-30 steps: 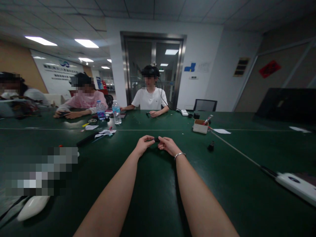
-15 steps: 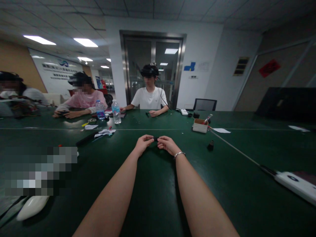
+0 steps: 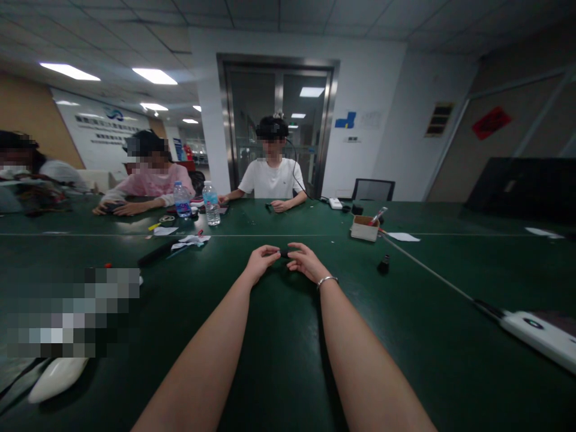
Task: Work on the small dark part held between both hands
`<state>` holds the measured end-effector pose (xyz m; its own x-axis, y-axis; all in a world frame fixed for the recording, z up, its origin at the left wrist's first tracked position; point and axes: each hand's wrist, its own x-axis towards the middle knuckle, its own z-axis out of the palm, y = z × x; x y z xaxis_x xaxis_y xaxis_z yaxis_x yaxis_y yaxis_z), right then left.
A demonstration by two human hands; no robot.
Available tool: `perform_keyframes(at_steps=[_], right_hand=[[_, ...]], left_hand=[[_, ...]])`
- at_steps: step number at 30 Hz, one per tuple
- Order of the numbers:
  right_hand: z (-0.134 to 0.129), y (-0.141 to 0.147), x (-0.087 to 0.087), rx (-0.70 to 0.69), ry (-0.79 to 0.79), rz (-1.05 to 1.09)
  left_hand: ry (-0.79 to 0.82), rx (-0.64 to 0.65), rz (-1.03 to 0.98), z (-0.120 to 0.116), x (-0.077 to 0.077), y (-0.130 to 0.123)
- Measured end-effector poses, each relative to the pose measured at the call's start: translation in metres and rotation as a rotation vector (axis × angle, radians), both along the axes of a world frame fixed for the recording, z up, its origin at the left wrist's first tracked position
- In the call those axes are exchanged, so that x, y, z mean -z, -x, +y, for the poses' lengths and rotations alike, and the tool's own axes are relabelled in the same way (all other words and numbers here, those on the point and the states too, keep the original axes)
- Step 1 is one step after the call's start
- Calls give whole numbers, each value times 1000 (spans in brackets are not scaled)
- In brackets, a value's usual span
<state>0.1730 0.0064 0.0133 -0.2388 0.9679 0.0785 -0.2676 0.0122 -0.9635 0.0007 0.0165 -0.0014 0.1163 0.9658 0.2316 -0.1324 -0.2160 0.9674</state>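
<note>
A small black cylinder-like piece (image 3: 284, 254) is held up over the dark green table (image 3: 288, 336); its exact kind is too small to make out. My left hand (image 3: 263, 263) pinches its left end between thumb and fingertips. At the other end, my right hand (image 3: 306, 263), with a silver bracelet at the wrist, has its index finger lifted and its fingers parted around the piece. Whether a right fingertip still touches it is hard to see. To the right on the table stands another small black object (image 3: 384, 264).
A small box with pens (image 3: 365, 229) stands beyond my right hand, near a cable running to a white device (image 3: 540, 339). Paper scraps (image 3: 191, 241) and water bottles (image 3: 211, 204) are at the left. Several people sit across the table, one in white (image 3: 273, 179).
My right fingers have loosened and spread from their pinch on the black piece, the index finger rising. My left hand keeps its hold in the same place.
</note>
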Motion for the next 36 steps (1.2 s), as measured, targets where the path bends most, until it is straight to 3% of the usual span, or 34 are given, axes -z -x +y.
perform_keyframes(at_steps=[14,18,23,36], right_hand=[[0,1,-1,-11,26,-99],[3,0,2,-16,-37,-25],[4,1,3,-3,31,-83],[-1,1,-1,36,-14,-7]], left_hand=[[-7,-16,32,0,0,0],[-17,-8,29,2,1,0],[-8,-13,34,1,1,0],[-2,-25,11,2,1,-1]])
